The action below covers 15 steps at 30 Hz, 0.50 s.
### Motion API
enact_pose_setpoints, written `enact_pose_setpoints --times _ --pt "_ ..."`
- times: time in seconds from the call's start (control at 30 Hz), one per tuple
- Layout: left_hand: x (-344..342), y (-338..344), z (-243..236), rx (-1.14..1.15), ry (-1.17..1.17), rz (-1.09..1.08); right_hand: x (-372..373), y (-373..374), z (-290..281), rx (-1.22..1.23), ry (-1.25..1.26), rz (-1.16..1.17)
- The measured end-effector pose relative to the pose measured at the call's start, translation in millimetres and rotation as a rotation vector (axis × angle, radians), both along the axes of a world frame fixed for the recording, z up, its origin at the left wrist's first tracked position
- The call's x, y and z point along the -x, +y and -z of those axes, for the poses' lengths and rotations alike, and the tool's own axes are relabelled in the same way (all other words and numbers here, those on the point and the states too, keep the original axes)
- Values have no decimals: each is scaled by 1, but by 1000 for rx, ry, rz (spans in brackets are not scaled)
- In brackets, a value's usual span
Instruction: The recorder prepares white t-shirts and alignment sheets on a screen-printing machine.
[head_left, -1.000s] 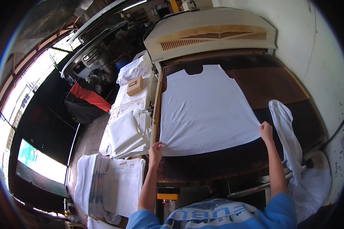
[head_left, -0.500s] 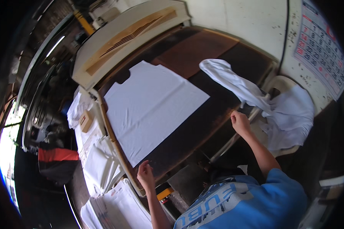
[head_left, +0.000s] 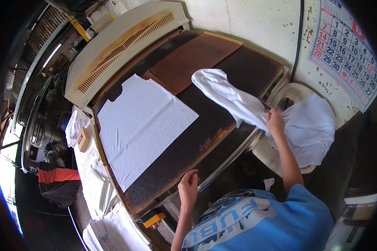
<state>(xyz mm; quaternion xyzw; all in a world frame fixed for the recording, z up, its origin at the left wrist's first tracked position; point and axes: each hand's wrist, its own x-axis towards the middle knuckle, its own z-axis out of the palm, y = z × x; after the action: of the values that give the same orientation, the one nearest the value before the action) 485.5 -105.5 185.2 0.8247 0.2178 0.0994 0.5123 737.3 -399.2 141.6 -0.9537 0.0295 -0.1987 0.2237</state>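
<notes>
A flat white shirt-shaped fabric panel (head_left: 144,125), with neck and armhole cut-outs, lies on the dark flat press bed (head_left: 171,165). Bunched white cloth (head_left: 222,90) rests partly on the right of the bed and stretches toward the chair. My right hand (head_left: 275,121) is closed on this bunched cloth near the bed's right edge; its fingertips are partly hidden. My left hand (head_left: 188,187) hovers by the bed's front edge, fingers loosely bent and apart, with nothing visible in them.
A plastic chair (head_left: 266,154) draped with white fabric (head_left: 310,127) stands at the right. White fabric stacks (head_left: 113,230) and a small box (head_left: 83,140) line the left side. Behind the bed rises the vented press cover (head_left: 121,46). A brown sheet (head_left: 188,62) lies at the back.
My right hand has reached the bunched cloth and closed on it. My left hand has shifted right along the bed's front edge. The view has turned slightly to the right.
</notes>
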Motion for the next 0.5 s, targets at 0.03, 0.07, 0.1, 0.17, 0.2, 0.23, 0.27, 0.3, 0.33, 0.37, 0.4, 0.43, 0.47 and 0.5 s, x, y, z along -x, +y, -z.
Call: enact_pose_setpoints --times 0.03,0.07,0.1,0.17,0.2,0.23,0.27,0.3,0.33,0.37,0.4,0.43,0.47,0.5 --pt "-22 -12 0 -4 0 -6 -11 -13 3 13 186 -13" --pt "-45 -22 6 16 -4 -1 -15 -15 -5 17 331 -52" --pt "-69 -36 12 38 -9 9 -14 -18 -15 24 474 -85" --pt "-122 -61 45 211 79 66 -23 -31 -2 -31 504 -260" --pt "-148 -70 70 190 59 141 -22 -34 2 -73 364 -332" --pt "-170 -81 86 170 46 221 -25 -41 -1 -187 421 -438" --pt "-190 -97 87 174 59 211 -30 -49 -4 -304 477 -535" --pt "-213 -112 85 372 246 192 -34 -54 -7 -303 487 -543" --pt "-230 -123 85 572 427 169 -37 -58 -11 -438 537 -564" --pt "-241 -128 90 577 427 153 -42 -65 -15 -572 587 -586" --pt "-254 -132 95 895 472 24 -50 -75 -20 -567 593 -599" --pt "-262 -136 99 1214 504 -114 -58 -85 -26 -749 535 -660" --pt "-266 -141 104 1219 491 -131 -66 -92 -35 -933 476 -721" --pt "-266 -148 106 1226 420 -180 -72 -102 -50 -1025 488 -704"
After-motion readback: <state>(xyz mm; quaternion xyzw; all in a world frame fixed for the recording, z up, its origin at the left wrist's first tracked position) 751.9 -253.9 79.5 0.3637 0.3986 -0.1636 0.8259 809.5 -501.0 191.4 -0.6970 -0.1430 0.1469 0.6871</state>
